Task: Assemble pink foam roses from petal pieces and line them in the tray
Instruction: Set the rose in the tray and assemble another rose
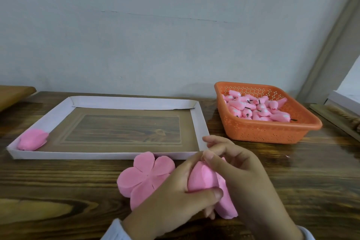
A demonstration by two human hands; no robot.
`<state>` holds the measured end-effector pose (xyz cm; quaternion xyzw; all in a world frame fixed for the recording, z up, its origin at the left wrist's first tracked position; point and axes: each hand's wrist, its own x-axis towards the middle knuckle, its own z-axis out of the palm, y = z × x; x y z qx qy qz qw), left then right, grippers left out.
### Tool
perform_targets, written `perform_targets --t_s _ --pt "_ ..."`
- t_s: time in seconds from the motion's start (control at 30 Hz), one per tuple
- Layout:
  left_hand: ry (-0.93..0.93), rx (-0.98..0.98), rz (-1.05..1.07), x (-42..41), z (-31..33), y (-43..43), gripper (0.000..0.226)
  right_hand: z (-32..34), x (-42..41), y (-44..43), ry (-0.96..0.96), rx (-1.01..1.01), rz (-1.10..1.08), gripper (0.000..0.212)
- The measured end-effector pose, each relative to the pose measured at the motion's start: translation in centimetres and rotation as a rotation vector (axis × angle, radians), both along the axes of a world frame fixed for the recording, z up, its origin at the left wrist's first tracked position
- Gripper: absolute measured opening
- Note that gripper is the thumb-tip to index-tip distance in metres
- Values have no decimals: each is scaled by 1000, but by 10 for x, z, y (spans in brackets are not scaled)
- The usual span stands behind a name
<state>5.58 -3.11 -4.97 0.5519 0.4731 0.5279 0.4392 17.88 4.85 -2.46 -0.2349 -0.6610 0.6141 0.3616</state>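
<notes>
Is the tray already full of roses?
No, only one rose lies in the tray, at its near-left corner.

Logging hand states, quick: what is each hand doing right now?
Left hand: grip closed round the half-made rose.
Right hand: pinching the top of the same rose.

**Both hands on one bud**

My left hand (175, 195) was to the left of the rolled pink foam rose bud (202, 178), with the forearm angled up from the bottom edge. Its fingers were curled behind the bud and its thumb (211, 194) was pressed across the bud's lower front. My right hand (241, 175) was arched over the bud from the right, with the wrist raised and the fingers bent. One fingertip (209, 155) touched the bud's upper end, and another finger was lifted just behind it. The two hands met at the bud. A pale blue cuff (115, 230) showed at each wrist.
</notes>
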Motion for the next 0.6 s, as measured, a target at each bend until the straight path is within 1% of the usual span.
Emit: perform_targets --t_s 0.03,0.1,0.2,0.27,0.3,0.37,0.43,0.53,0.6 --pt "-35 -32 -20 -2 -2 0 55 1 1 2 -31 39 12 15" --pt "-90 -104 -68 -5 -4 -1 56 3 3 6 -107 143 45 6" --pt "-131 -169 -117 -6 -4 -2 57 1 8 12 -197 309 9 18" --pt "-144 -182 -102 -6 -4 -1 59 3 12 17 -177 395 -55 22" --pt "-149 -188 -89 -7 -4 -1 62 5 14 18 -166 413 -47 21" --pt "-120 -205 -68 -9 -4 -1 75 8 16 20 -147 326 114 16" --pt "-31 -210 -52 -12 -5 -1 89 7 16 20 -166 228 302 16" --pt "100 -179 18 -13 -8 1 98 3 14 19 -231 249 384 20" --pt "121 -174 31 -15 -9 0 104 0 13 21 -227 245 402 22"
